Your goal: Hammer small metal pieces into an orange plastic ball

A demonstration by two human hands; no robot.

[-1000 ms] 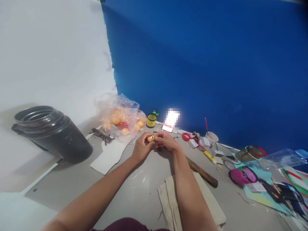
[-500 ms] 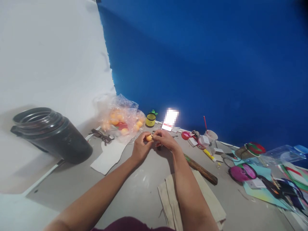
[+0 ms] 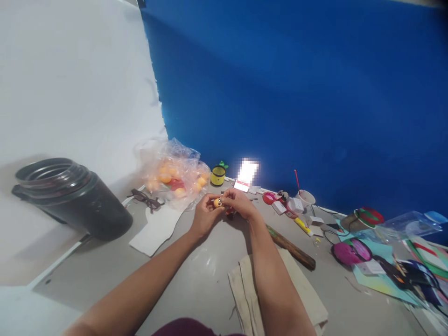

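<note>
A small orange ball with dark and white marks like eyes sits between my two hands above the table. My left hand is closed around its left side, thumb below and fingers above. From the right, the fingertips of my right hand are pinched together against the ball's marked side. A small reddish thing lies just below my right hand, mostly covered by it. Beyond the hands stands a small yellow cup with a green figure on its rim.
Left are a large dark flask, glasses, white paper and a plastic bag of orange balls. Right are a wooden stick, folded cloth, yellow tube and white cup. A lit phone leans behind.
The orange ball has turned between my fingers, so its eye-like marks show more. Both hands stay close together around it. The view has shifted slightly.
</note>
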